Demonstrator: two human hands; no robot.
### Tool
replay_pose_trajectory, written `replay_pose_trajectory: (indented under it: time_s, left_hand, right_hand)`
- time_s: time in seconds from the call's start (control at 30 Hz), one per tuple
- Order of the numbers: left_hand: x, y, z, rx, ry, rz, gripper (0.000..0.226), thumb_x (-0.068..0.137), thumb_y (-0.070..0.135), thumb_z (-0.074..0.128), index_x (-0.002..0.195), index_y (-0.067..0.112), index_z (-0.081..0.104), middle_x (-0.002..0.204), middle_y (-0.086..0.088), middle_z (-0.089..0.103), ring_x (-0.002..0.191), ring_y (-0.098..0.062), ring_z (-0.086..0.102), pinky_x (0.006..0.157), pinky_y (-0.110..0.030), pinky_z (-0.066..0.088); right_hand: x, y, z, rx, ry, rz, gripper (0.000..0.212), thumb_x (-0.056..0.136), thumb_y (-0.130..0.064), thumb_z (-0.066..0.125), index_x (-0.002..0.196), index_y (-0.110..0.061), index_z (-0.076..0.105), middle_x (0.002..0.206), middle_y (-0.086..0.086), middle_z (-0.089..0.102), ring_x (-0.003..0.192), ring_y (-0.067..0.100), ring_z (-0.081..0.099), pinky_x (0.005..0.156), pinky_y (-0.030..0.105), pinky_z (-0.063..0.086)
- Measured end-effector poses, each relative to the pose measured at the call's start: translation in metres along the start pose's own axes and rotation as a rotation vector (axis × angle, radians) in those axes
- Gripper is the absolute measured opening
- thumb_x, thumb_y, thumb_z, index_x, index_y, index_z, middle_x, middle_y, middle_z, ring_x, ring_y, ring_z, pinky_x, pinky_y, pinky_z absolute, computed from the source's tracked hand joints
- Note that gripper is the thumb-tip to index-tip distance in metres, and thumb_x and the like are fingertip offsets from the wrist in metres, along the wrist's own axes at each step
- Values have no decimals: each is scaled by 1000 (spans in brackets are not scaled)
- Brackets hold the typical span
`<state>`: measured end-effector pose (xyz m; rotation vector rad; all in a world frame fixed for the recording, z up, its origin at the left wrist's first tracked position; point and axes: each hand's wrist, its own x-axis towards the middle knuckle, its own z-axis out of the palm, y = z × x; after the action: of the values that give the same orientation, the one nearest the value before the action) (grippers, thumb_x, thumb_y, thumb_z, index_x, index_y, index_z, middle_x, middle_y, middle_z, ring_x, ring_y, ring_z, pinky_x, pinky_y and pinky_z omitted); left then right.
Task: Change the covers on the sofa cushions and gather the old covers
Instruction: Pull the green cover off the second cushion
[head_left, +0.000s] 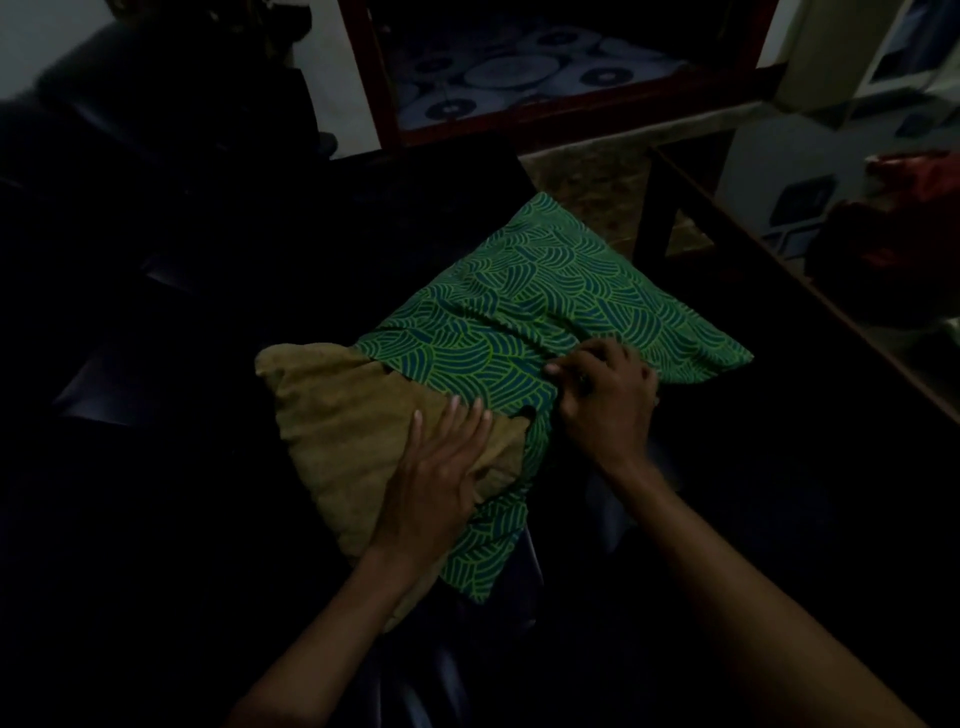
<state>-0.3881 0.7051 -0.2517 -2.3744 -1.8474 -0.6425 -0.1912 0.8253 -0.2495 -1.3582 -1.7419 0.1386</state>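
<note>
Two bare forearms enter from the lower edge, nearest the viewer. The left hand (441, 467) lies flat on the exposed tan cushion insert (343, 431), its fingers (457, 421) straight and together, pressing down and gripping nothing. The right hand (605, 395) sits just beside it on the green patterned cover (545, 301), fingers curled and bunching the cloth near the cover's open edge.

The cushion rests on the dark sofa seat (156, 364), its long axis running diagonally from lower left to upper right. The insert's bare end points lower left, toward the left hand; the covered end extends upper right, beyond the right hand. The cover's mouth crosses the cushion between the two hands, so the right hand is the nearer to the cloth edge that must travel.

Judged from this arrangement, the cover is part-way on or part-way off; which of the two cannot be told. The coming move turns on sliding cloth along the diagonal while the left palm pins the insert.

A red heap of fabric (893, 244) lies well apart at the right, its nature unclear.
</note>
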Motion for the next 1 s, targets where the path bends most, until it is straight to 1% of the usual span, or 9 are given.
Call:
replay_pose_trajectory:
  time_s: [0.17, 0.27, 0.37, 0.47, 0.6, 0.77, 0.87, 0.93, 1.0]
  left_hand:
    - [-6, 16, -4, -98, 43, -3, 74, 72, 4, 34, 144, 6, 51, 153, -2, 42, 144, -30, 37, 114, -65, 27]
    - [-6, 22, -5, -126, 2, -12, 71, 76, 7, 36, 145, 9, 50, 153, 2, 40, 147, -25, 32, 114, -67, 28]
    - [-6, 23, -11, -136, 34, -15, 54, 94, 25, 49, 147, 14, 49, 157, 1, 38, 150, -19, 28, 118, -61, 25]
    - [3, 24, -12, -65, 3, 1, 65, 96, 44, 56, 152, 15, 41, 162, -2, 32, 153, -16, 20, 124, -52, 13]
    - [14, 18, 2, 50, -54, 62, 68, 84, 15, 52, 151, 17, 43, 160, 1, 35, 152, -19, 25, 117, -62, 22]
    - [6, 22, 0, -98, 72, 89, 59, 83, 10, 37, 139, 8, 58, 145, -4, 55, 141, -23, 43, 113, -66, 29]
    - [14, 30, -1, -143, 23, 75, 65, 80, 8, 37, 143, 11, 54, 148, -2, 52, 145, -18, 37, 115, -66, 27]
    - [18, 36, -7, -128, -33, 88, 60, 85, 15, 41, 144, 17, 54, 149, 2, 51, 146, -15, 34, 117, -63, 25]
    - [22, 31, -20, -138, -33, 159, 49, 93, 37, 52, 140, 25, 59, 148, 9, 51, 145, -12, 37, 120, -53, 23]
  right_hand:
    - [29, 15, -5, -51, -25, 193, 24, 77, -32, 57, 89, -27, 77, 106, -6, 64, 108, 26, 56, 88, 41, 30]
    - [30, 12, -5, 60, 6, 298, 13, 83, -35, 67, 87, -27, 77, 107, -2, 62, 109, 27, 57, 91, 45, 35]
    - [9, -5, -13, 164, 100, 222, 16, 83, -38, 78, 93, -25, 76, 111, 1, 59, 110, 21, 57, 95, 43, 43]
    - [-33, -16, -19, 191, 11, 90, 28, 79, -42, 84, 101, -27, 76, 121, 1, 56, 117, 17, 53, 97, 34, 40]
    - [-39, -2, -16, 140, -32, 126, 11, 81, -36, 81, 89, -29, 75, 120, -3, 57, 114, 21, 55, 92, 42, 40]
    - [-5, 22, -22, 58, -17, 279, 11, 84, -40, 71, 86, -30, 74, 117, -3, 55, 112, 25, 56, 93, 51, 41]
    - [11, 25, -21, 7, -53, 347, 7, 86, -34, 75, 90, -29, 75, 116, -1, 56, 114, 24, 54, 93, 50, 42]
    - [18, 25, -24, 25, -57, 397, 8, 86, -35, 76, 91, -29, 75, 116, 0, 55, 115, 24, 55, 92, 49, 46]
    - [15, 26, -28, 22, -65, 400, 9, 87, -37, 76, 92, -30, 76, 113, -1, 52, 115, 23, 55, 90, 45, 48]
